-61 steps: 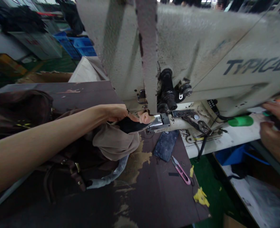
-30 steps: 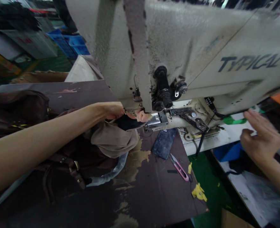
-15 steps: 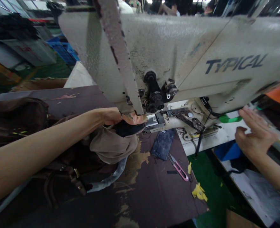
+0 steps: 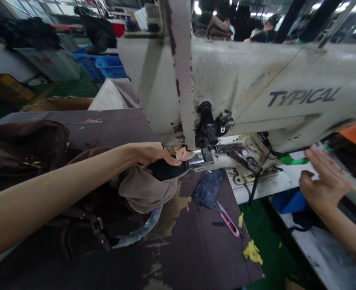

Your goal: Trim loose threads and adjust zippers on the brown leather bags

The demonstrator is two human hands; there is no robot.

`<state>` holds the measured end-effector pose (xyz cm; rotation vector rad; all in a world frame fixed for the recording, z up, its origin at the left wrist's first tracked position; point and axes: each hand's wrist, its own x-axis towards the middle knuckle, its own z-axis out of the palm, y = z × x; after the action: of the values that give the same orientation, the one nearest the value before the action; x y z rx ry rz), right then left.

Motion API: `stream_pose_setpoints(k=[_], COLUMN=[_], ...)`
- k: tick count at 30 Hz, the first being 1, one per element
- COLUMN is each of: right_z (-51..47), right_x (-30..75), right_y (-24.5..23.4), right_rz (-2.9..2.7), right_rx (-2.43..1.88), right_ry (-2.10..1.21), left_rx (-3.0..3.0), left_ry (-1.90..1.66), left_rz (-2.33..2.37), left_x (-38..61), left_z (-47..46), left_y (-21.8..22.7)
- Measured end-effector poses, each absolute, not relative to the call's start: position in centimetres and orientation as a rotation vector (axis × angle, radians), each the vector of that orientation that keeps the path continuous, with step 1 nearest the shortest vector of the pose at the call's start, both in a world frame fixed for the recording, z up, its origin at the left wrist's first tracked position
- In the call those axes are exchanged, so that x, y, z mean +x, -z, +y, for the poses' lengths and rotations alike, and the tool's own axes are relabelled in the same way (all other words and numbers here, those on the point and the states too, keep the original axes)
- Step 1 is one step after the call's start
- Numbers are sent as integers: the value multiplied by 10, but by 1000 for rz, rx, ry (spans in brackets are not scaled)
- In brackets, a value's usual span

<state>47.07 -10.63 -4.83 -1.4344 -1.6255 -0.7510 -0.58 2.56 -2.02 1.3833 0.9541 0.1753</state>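
Note:
My left hand (image 4: pixel 162 155) reaches in under the head of a cream "TYPICAL" industrial sewing machine (image 4: pixel 226 84) and pinches a black leather edge (image 4: pixel 165 171) against the machine's metal foot plate (image 4: pixel 197 158). That edge belongs to a dark brown leather bag (image 4: pixel 20 149) with a taupe fabric lining (image 4: pixel 147 193) bunched below my hand. At the right, my right hand (image 4: pixel 325 181) hangs with its fingers apart, holding nothing, close to a green strip (image 4: pixel 294 160) on the machine table.
On the scarred dark work board (image 4: pixel 196 257) lie pink-handled thread snips (image 4: pixel 227 219) and a dark flat piece (image 4: pixel 208 187). Yellow scraps (image 4: pixel 252 253) lie at its edge. Blue crates (image 4: pixel 108 66) stand behind, and a person (image 4: pixel 256 30) is beyond the machine.
My right hand has come away from the dark item at the right edge, opened, and moved left. My left hand stays on the black edge. The view has shifted slightly.

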Motion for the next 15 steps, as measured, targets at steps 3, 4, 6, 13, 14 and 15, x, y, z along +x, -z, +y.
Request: stream_pose_setpoints(k=[3, 4, 6, 13, 14, 15], right_z=[-106, -106, -102, -92, -92, -93], right_x=[469, 469, 468, 460, 458, 457], right_y=[45, 42, 33, 6, 6, 5], right_rz=[-1625, -1624, -1622, -1590, -1587, -1583], right_rx=[-1416, -1414, -1416, -1450, -1467, -1483], right_ry=[754, 763, 796, 876, 867, 861], left_rx=[1339, 1329, 1322, 1406, 1425, 1445], left_ry=[-118, -109, -100, -183, -196, -209], left_rz=[915, 905, 889, 838, 827, 816], left_x=[-2, -1, 0, 3, 4, 4], left_z=[19, 18, 15, 14, 15, 15], left_y=[17, 15, 10, 3, 3, 2])
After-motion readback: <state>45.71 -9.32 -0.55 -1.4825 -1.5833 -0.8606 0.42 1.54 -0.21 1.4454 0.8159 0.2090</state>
